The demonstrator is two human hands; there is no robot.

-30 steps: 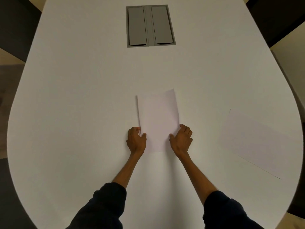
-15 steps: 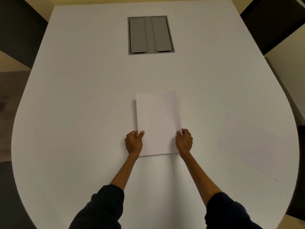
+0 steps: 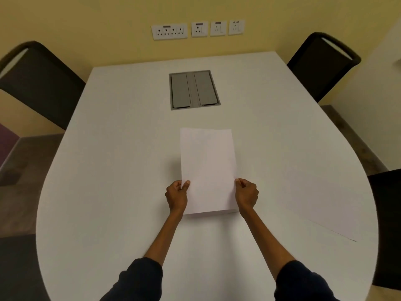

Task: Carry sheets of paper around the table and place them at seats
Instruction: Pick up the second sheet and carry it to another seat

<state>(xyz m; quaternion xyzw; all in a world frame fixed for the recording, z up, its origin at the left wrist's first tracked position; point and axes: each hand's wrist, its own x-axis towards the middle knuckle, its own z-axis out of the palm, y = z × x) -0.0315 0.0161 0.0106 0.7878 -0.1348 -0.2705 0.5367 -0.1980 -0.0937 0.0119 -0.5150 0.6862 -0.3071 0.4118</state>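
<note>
Left hand (image 3: 176, 195): pinched shut on the left edge of the held sheet (image 3: 208, 170), thumb on top, fingers curled beneath.
Right hand (image 3: 247, 194): closed on the right edge at the same height, thumb tip on the paper's margin.
Held sheet: white, upright in portrait, gripped near its lower corners above the table (image 3: 108, 170); it throws a soft shadow on the tabletop (whether its far end touches the surface cannot be told).
Second sheet (image 3: 321, 200): lying flat to the right, angled, near the table's rounded rim.
Grey hatch (image 3: 194, 90): set into the tabletop beyond the held sheet.
Chairs: dark, one at far left (image 3: 41, 88), one at far right (image 3: 321, 66).
Wall sockets (image 3: 197, 29): row on the yellow wall.
</note>
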